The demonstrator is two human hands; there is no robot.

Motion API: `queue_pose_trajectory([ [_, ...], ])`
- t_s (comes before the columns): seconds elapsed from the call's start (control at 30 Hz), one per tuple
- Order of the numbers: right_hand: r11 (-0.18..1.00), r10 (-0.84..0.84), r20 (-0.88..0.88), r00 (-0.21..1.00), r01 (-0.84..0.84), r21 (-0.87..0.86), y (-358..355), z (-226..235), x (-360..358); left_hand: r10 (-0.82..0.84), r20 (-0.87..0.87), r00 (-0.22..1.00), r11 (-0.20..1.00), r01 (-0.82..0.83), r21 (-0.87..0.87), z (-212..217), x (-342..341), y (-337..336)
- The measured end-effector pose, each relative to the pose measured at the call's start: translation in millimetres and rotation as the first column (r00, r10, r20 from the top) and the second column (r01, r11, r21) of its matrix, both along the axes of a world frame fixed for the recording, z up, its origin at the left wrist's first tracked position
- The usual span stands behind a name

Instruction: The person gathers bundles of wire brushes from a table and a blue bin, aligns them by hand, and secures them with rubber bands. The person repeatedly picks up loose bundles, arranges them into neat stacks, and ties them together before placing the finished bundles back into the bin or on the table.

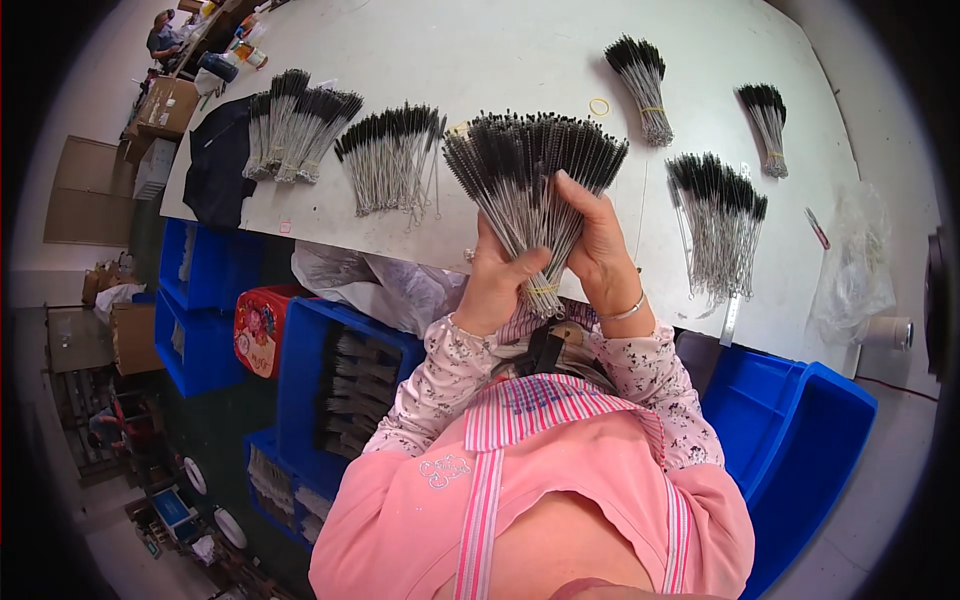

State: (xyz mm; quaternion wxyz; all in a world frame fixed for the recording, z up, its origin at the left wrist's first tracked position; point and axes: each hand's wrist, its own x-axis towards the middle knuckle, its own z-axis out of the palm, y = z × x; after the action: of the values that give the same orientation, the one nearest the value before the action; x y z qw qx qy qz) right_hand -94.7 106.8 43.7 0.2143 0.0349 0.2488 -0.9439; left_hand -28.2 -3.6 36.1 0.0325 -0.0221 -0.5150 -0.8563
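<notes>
A: What is being held, and where?

B: A large brush bundle (530, 195), thin wire stems with black bristles. It is being held in front of the body, at the near edge of the white table (500, 60).

A: Pointing?

B: Bristles are being pointed away from the body, toward the table's far side; bare wire ends are being kept toward the apron (545, 400). The long axis is running almost straight out from the chest. Stems are being fanned wide at the bristle end and gathered narrow at the near end by a yellow band (543, 289).

A: Grip?

B: Both hands are being used. The left hand (495, 280) is being wrapped round the left side, low, thumb laid over the stems. The right hand (603, 245) is being pressed along the right side, higher, thumb up near the bristles. Both are partly closed on the bundle; the hidden fingers can't be told.

A: Around it?

B: A spread brush pile (390, 165) is lying left, another pile (718, 225) right. Two smaller bundles, one farther out (642, 90) and one far right (768, 130), are lying bristles outward. A loose yellow ring (599, 106) is lying beyond the right hand.
</notes>
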Motion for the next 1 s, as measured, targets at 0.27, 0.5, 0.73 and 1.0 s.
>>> queue_pose_trajectory([
  [0.27,0.638,0.185,-0.363,0.913,0.169,0.751,3.1,22.8,9.1,-0.200,0.232,0.952,0.973,0.166,0.158,17.6,8.6,-15.0],
  [0.5,0.540,-0.025,-0.827,0.562,0.703,0.462,-8.1,32.1,33.6,-0.091,0.082,0.992,0.886,0.043,0.461,44.4,-0.9,-29.9],
  [0.73,0.448,-0.137,-0.933,0.332,0.861,0.240,-45.1,31.9,51.4,-0.038,0.189,0.981,0.822,-0.077,0.564,55.2,8.5,-18.4],
  [1.0,0.332,0.005,-0.998,0.064,0.941,0.061,-61.2,23.3,70.9,0.037,-0.031,0.999,0.780,-0.009,0.626,15.9,10.2,-31.6],
])
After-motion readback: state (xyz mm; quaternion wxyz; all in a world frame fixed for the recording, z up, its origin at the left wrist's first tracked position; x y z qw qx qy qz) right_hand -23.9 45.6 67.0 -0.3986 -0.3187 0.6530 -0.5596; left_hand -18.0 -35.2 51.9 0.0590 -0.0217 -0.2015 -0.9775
